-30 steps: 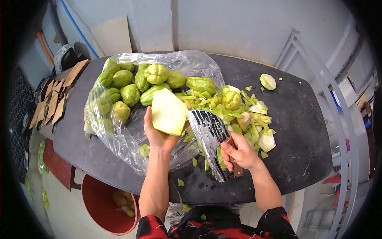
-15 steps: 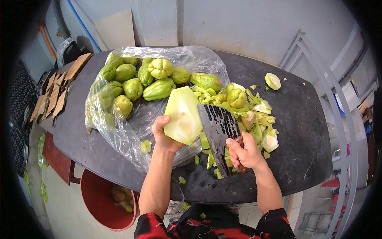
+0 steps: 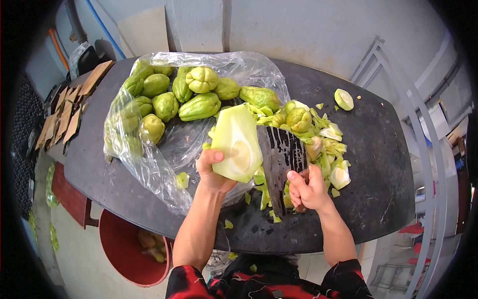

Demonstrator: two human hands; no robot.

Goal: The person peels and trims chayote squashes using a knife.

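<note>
A large pale green piece of peeled chayote (image 3: 236, 144) is in my left hand (image 3: 214, 170), thumb on its near left edge; its cut face shows a seed area. My right hand (image 3: 309, 188) is closed round the handle of a wide dark cleaver (image 3: 280, 162), whose blade stands beside the piece's right edge. Behind and right of the blade lies a heap of green peelings and cut bits (image 3: 326, 154). Whole chayotes (image 3: 199, 108) rest in and on a clear plastic bag (image 3: 169, 184) at the left.
The dark table (image 3: 378, 164) carries a cut chayote piece (image 3: 343, 99) at the far right. A red bin (image 3: 119, 254) holding some pieces stands below the left front edge. Brown cardboard strips (image 3: 72, 127) lie at the far left, and a grey metal rail (image 3: 430, 169) rises on the right.
The chayote piece and my left hand have moved right, and its seeded cut face has turned into view. The cleaver has shifted right and up with my right hand, its blade turned more upright.
</note>
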